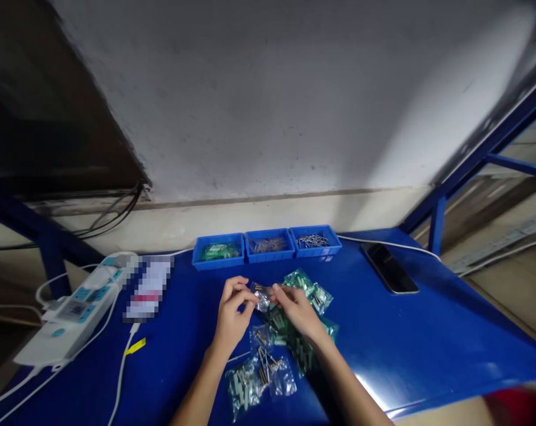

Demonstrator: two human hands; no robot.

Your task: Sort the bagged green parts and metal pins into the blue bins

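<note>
Clear plastic bags of small metal screws and green wall plugs (261,373) lie nearest, heaped on the blue table (428,349) between the two forearms. Just above the heap, the left hand (231,316) and the right hand (297,310) meet over one small clear bag (262,297), held off the table; the fingertips of both pinch it at its top edge, thumbs pressed against forefingers. More green-filled bags (315,291) spread past the right hand.

The held bag looks thin and slippery, so a hard pull at its mouth could tear it or spill the small parts into the heap below, where they would be hard to sort out.

Farther back, three blue bins (267,245) sit side by side against the wall, holding green pieces, brownish pieces and metal screws. A dark phone (390,267) lies to the right, well apart. A white power strip (73,313) with cables sits far left.
</note>
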